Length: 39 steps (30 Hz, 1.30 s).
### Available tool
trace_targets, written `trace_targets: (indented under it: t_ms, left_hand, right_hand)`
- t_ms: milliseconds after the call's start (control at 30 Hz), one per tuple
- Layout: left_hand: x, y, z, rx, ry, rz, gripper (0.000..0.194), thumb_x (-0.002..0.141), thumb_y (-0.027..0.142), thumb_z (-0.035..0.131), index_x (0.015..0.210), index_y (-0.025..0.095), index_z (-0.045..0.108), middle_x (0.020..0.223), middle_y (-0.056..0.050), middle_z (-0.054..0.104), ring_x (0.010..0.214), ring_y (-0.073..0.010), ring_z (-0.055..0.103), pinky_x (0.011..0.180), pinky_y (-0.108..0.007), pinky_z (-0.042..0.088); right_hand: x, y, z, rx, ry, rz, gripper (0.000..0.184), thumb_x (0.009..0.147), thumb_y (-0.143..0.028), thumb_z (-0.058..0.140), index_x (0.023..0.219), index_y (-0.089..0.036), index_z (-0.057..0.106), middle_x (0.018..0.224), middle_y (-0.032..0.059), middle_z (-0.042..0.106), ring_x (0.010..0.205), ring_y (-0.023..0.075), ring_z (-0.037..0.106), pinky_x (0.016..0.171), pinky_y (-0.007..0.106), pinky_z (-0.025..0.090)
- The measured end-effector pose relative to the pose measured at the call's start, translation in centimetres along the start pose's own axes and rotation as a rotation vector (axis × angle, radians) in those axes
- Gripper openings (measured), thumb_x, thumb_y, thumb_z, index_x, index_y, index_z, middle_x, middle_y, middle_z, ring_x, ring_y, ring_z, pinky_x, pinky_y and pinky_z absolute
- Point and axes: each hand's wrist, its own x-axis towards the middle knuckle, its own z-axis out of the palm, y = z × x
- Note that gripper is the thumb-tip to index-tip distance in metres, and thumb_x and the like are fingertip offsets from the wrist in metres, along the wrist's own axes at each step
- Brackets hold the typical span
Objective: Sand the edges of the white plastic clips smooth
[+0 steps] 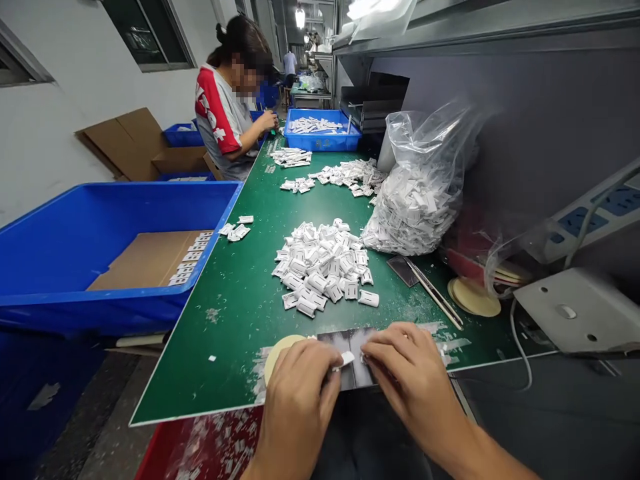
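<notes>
My left hand (305, 390) pinches a small white plastic part (346, 360) between thumb and fingers, just above a dark metal plate (356, 379) at the table's near edge. To its right, my right hand (407, 370) is closed in a pinch over the same plate; a speck of white shows at its fingertips, too small to name. Partly under my left hand lies a round cream disc (283, 350). Beyond both hands sits a heap of similar white plastic parts (325, 263), with one loose part (369, 298) at its right edge.
Right of the heap stands a clear bag of white parts (413, 207); tweezers (434, 293) and cream discs (475, 297) lie nearer. A large blue bin (115, 303) borders the green table (200, 387) at left. Farther back, a co-worker (233, 100) sits near a blue tray (323, 142).
</notes>
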Motion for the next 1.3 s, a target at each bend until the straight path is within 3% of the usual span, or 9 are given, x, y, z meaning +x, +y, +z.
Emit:
trace_targets:
  t_ms: [233,533,667,733,833,967,1100,1200,1300]
  left_hand:
    - [-0.2,0.1,0.3,0.316,0.010,0.134,0.015,0.092,0.008,0.055,0.099,0.020,0.060,0.088,-0.005,0.065,0.084,-0.0215,0.061,0.079,-0.035,0.047]
    - [0.6,0.1,0.0,0.274,-0.002,0.190,0.014,0.093,0.007,0.054,0.094,0.019,0.060,0.085,-0.004,0.064,0.080,-0.0187,0.061,0.075,-0.030,0.048]
    - [-0.9,-0.7,-2.4,0.231,-0.106,0.225,0.011,0.094,0.011,0.056,0.092,0.020,0.062,0.081,-0.003,0.065,0.076,-0.0170,0.061,0.070,-0.027,0.049]
    - [-2.0,-1.8,-4.2,0.242,-0.094,0.282,0.014,0.091,0.011,0.060,0.103,0.019,0.064,0.089,-0.004,0.068,0.086,-0.0168,0.064,0.080,-0.026,0.051]
    - [-2.7,-3.8,-6.0,0.305,0.037,0.192,0.018,0.090,0.015,0.065,0.106,0.022,0.064,0.097,-0.004,0.071,0.092,-0.0183,0.065,0.088,-0.030,0.050]
    - [-1.9,-5.4,-5.9,0.285,-0.028,0.166,0.015,0.091,0.018,0.063,0.105,0.023,0.065,0.097,-0.003,0.071,0.090,-0.0171,0.066,0.084,-0.028,0.051]
    - [-1.6,-5.3,-5.7,0.290,-0.037,0.109,0.011,0.091,0.019,0.063,0.101,0.023,0.067,0.095,-0.004,0.072,0.089,-0.0180,0.066,0.083,-0.029,0.052]
    - [-2.9,-4.9,-6.6,0.113,-0.080,0.078,0.011,0.088,0.018,0.064,0.096,0.025,0.069,0.095,-0.003,0.072,0.089,-0.0176,0.068,0.078,-0.026,0.056]
    - [-4.9,-4.7,-7.5,-0.062,0.054,-0.213,0.004,0.087,0.027,0.067,0.086,0.024,0.069,0.087,-0.002,0.070,0.075,-0.0155,0.069,0.062,-0.020,0.056]
  right_hand:
    - [0.0,-0.2,0.6,-0.354,0.003,-0.212,0.024,0.094,-0.002,0.047,0.098,-0.009,0.069,0.085,0.0115,0.069,0.080,0.0231,0.055,0.073,0.037,0.042]
    - [0.9,0.0,0.5,-0.379,0.030,-0.338,0.028,0.097,-0.005,0.043,0.094,-0.011,0.071,0.083,0.0108,0.072,0.075,0.0218,0.056,0.069,0.037,0.043]
    - [-0.8,0.1,-1.0,-0.264,-0.034,-0.311,0.033,0.099,-0.007,0.039,0.096,-0.014,0.071,0.086,0.0086,0.073,0.077,0.0208,0.059,0.073,0.036,0.043]
    - [-1.9,1.0,-2.2,-0.206,-0.050,-0.275,0.031,0.100,-0.010,0.039,0.100,-0.014,0.070,0.089,0.0084,0.073,0.081,0.0207,0.061,0.075,0.036,0.043]
    - [-2.5,3.3,-3.3,-0.303,0.042,-0.165,0.020,0.095,-0.009,0.053,0.105,-0.015,0.069,0.094,0.0101,0.072,0.080,0.0202,0.061,0.070,0.034,0.041]
    - [-1.9,5.3,-2.8,-0.321,-0.012,-0.150,0.016,0.094,-0.010,0.058,0.103,-0.015,0.070,0.092,0.0089,0.072,0.078,0.0191,0.060,0.069,0.033,0.041]
    - [-1.9,4.6,-2.4,-0.311,0.009,-0.141,0.016,0.094,-0.008,0.057,0.100,-0.016,0.070,0.089,0.0080,0.071,0.077,0.0182,0.058,0.069,0.032,0.041]
    - [-3.7,3.1,-3.3,-0.195,0.004,-0.113,0.019,0.092,-0.006,0.058,0.102,-0.017,0.070,0.091,0.0073,0.071,0.077,0.0180,0.060,0.068,0.031,0.044]
    - [-5.9,2.0,-4.5,-0.091,0.152,0.045,0.026,0.091,-0.008,0.060,0.111,-0.020,0.072,0.093,0.0061,0.071,0.081,0.0176,0.065,0.073,0.029,0.051]
